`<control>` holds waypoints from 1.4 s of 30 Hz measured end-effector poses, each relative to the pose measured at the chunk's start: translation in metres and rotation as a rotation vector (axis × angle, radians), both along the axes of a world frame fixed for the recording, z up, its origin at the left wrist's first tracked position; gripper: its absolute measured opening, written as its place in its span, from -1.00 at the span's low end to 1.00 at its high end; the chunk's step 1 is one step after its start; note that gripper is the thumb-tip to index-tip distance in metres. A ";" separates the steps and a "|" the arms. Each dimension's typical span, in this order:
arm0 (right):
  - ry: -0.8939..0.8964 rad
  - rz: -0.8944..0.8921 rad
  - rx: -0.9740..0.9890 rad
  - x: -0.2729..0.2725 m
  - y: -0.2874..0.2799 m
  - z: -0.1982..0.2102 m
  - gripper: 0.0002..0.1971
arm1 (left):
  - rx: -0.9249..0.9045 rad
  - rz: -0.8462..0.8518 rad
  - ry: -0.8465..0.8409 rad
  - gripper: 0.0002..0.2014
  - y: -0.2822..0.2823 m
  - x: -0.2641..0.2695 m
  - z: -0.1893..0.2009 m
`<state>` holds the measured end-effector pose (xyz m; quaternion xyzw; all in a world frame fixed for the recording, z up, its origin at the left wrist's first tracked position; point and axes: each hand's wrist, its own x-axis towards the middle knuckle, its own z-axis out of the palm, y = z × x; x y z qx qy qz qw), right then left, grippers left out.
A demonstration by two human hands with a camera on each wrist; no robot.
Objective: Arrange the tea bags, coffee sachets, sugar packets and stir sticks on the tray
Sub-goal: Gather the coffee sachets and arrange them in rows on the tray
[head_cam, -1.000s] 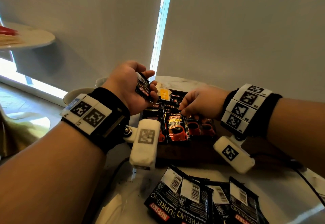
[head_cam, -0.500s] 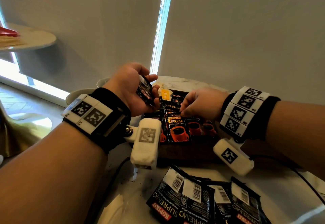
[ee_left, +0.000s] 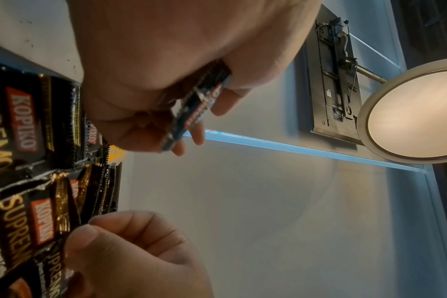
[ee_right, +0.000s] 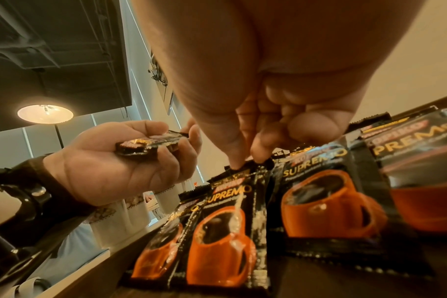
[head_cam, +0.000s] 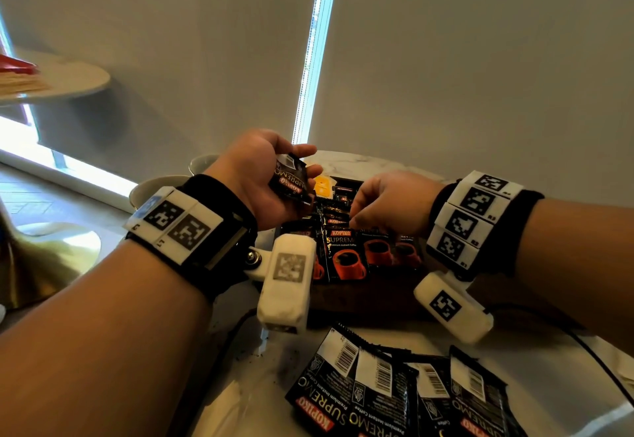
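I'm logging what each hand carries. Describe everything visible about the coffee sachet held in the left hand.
The small black glossy foil coffee sachet carries red KOPIKO and gold SUPREMO lettering and a white barcode patch near its top. It looks flat and sealed. The left hand holds it raised and tilted above the dark wooden tray, thumb on its upper edge, fingers curled beneath. Nothing else touches it.

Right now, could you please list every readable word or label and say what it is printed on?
"KOPIKO SUPREMO": coffee sachets on the tray.
"KOPIKO SUPREMO Premium Instant Coffee": sachets on the table.
"SUPREMO": sachet in the left hand.
Barcode digits and square wristband markers: unreadable.
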<state>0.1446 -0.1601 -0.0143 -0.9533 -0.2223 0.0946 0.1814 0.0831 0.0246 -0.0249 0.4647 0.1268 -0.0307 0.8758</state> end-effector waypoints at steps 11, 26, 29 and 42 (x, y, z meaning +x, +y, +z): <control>-0.166 0.226 0.284 -0.019 0.000 0.014 -0.63 | 0.023 0.012 -0.059 -0.65 -0.004 0.003 -0.003; -0.388 0.251 0.430 -0.024 0.007 0.011 -0.83 | -0.055 0.011 -0.013 -0.83 -0.006 0.004 -0.002; -0.405 0.201 0.453 -0.022 0.005 0.013 -0.80 | -0.012 -0.077 0.038 -0.74 -0.004 0.001 -0.001; -0.088 -0.063 0.622 0.011 -0.007 0.015 -0.85 | -0.034 0.009 0.026 -0.86 0.010 0.002 0.002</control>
